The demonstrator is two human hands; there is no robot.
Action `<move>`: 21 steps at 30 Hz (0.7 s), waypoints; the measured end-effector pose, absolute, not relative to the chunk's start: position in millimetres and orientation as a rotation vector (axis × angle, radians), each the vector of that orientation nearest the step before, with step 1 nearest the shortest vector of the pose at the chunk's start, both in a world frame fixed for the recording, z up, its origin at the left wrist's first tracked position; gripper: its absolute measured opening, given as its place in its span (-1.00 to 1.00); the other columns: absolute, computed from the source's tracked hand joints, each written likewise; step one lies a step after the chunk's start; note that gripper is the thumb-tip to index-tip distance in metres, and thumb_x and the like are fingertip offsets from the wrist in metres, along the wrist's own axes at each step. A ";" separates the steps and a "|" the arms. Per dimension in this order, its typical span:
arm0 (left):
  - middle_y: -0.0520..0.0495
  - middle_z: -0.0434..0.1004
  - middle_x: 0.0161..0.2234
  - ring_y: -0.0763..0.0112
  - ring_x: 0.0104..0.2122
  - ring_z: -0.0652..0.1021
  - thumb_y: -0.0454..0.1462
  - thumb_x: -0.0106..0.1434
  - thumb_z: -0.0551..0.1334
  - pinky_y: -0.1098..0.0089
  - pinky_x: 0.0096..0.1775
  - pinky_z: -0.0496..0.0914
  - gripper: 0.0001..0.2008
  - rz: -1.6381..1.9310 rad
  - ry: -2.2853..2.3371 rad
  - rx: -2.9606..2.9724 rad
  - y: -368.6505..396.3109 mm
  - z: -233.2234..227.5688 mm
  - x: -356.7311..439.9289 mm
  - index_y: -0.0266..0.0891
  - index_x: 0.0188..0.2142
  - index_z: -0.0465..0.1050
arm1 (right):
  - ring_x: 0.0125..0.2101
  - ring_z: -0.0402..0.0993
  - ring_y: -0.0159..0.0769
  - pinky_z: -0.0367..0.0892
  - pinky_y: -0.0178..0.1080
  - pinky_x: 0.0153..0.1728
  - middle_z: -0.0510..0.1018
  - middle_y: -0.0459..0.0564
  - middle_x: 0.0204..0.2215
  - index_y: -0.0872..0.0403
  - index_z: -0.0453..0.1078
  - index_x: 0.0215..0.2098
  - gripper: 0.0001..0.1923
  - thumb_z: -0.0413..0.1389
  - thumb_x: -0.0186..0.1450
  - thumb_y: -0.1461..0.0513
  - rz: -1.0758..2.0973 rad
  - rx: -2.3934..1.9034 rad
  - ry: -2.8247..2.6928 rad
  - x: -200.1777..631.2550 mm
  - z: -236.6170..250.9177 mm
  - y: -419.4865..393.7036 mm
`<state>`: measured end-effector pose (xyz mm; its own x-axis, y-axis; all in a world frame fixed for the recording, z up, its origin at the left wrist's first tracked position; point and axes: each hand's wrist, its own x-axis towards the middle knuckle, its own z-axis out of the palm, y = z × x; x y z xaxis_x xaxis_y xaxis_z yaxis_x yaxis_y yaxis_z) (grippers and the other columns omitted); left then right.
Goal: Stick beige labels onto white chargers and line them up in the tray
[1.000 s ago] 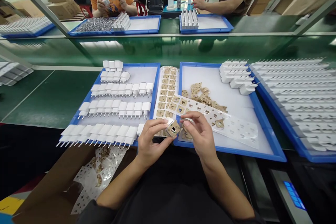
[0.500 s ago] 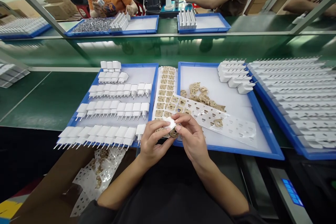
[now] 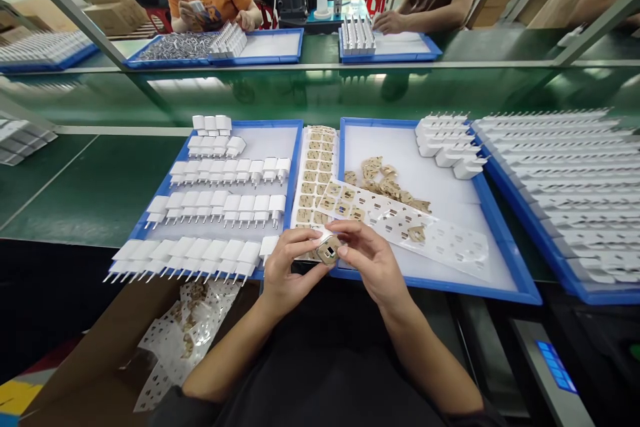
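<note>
Between my hands, above the gap between two trays, is a white plug charger (image 3: 327,249). Its end face is turned up towards me, with a tan sticker on it and dark port openings showing through. My left hand (image 3: 289,272) grips the charger from the left, thumb below and fingers over the top. The fingers of my right hand (image 3: 373,260) close on its right side, the thumb at the edge of the sticker. Just beyond lies a sheet of tan stickers (image 3: 313,167). A partly peeled sheet (image 3: 440,240) slants across the right tray.
White chargers in rows fill much of the left blue tray (image 3: 295,147). The right blue tray (image 3: 510,260) holds loose tan pieces (image 3: 383,180) and several chargers (image 3: 447,140). Another full tray (image 3: 560,200) stands further right. Co-workers sit across the green belt (image 3: 320,97). A box with scraps (image 3: 185,333) sits below.
The charger has turned so its stickered end faces me more fully; my right hand has shifted slightly. Across the belt, a co-worker's hands have moved down to a tray.
</note>
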<state>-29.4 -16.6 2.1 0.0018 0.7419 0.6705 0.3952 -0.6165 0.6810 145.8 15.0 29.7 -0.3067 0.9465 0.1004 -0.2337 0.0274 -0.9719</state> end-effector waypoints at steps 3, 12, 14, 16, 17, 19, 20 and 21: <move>-0.13 0.58 -0.07 0.23 -0.05 0.60 -0.39 0.16 0.45 0.17 -0.03 0.53 -0.54 1.614 1.169 1.986 -18.3 4.4 -30.0 -0.10 0.02 0.43 | 0.14 0.45 -0.13 0.29 0.02 0.22 0.64 -0.03 -0.09 -0.10 0.52 -0.09 -0.85 0.19 0.38 0.22 1.230 -0.867 -1.487 148.8 31.2 17.5; -0.19 0.60 -0.05 0.22 -0.06 0.62 -0.27 0.24 0.41 0.30 -0.13 0.57 -0.66 1.489 1.351 1.803 -21.0 3.8 -34.9 -0.17 -0.01 0.47 | -0.03 0.52 -0.06 0.44 0.06 0.00 0.59 0.01 -0.19 -0.08 0.46 -0.23 -0.92 0.17 0.35 0.27 0.843 -0.640 -1.828 163.0 31.7 18.5; -0.17 0.61 -0.07 0.27 -0.15 0.63 -0.25 0.24 0.40 0.32 -0.16 0.57 -0.65 1.445 1.409 1.788 -21.7 9.8 -40.3 -0.18 0.00 0.47 | -0.17 0.55 -0.12 0.47 -0.02 -0.13 0.57 -0.02 -0.30 -0.07 0.44 -0.23 -0.94 0.13 0.38 0.23 0.848 -0.732 -1.678 178.7 28.8 27.5; -0.14 0.63 -0.13 0.33 -0.25 0.63 -0.24 0.24 0.40 0.34 -0.20 0.56 -0.65 1.384 1.472 1.814 -22.2 20.2 -48.7 -0.18 0.00 0.46 | -0.26 0.54 -0.17 0.47 -0.07 -0.18 0.56 -0.03 -0.33 -0.04 0.45 -0.20 -0.95 0.14 0.39 0.20 0.673 -1.011 -1.523 197.8 23.8 44.2; -0.11 0.63 -0.18 0.35 -0.30 0.62 -0.24 0.24 0.39 0.35 -0.22 0.55 -0.67 1.353 1.497 1.842 -21.4 26.7 -54.2 -0.19 -0.01 0.46 | -0.24 0.54 -0.16 0.47 -0.05 -0.15 0.58 0.00 -0.29 -0.03 0.46 -0.15 -0.90 0.16 0.37 0.17 0.533 -1.181 -1.482 207.1 20.6 54.2; -0.06 0.62 -0.29 0.38 -0.37 0.61 -0.21 0.24 0.39 0.37 -0.27 0.54 -0.69 1.287 1.544 1.916 -14.8 41.4 -68.4 -0.20 -0.05 0.46 | -0.16 0.55 -0.07 0.47 0.03 -0.10 0.60 0.09 -0.16 0.01 0.44 0.03 -0.69 0.17 0.35 0.11 0.344 -1.440 -1.542 221.9 13.2 73.4; -0.04 0.60 -0.33 0.39 -0.41 0.60 -0.17 0.24 0.39 0.38 -0.31 0.54 -0.70 1.245 1.569 1.955 -7.5 49.1 -77.3 -0.21 -0.07 0.47 | -0.14 0.56 -0.04 0.49 0.05 -0.12 0.59 0.13 -0.11 0.02 0.42 0.08 -0.62 0.15 0.34 0.09 0.299 -1.510 -1.596 226.6 9.6 80.9; -0.04 0.60 -0.35 0.39 -0.43 0.59 -0.13 0.24 0.39 0.39 -0.36 0.52 -0.69 1.194 1.607 1.986 3.2 56.9 -87.7 -0.22 -0.10 0.48 | -0.15 0.56 -0.03 0.50 0.07 -0.13 0.58 0.15 -0.09 0.04 0.41 0.11 -0.58 0.13 0.34 0.07 0.274 -1.543 -1.635 229.3 6.3 86.1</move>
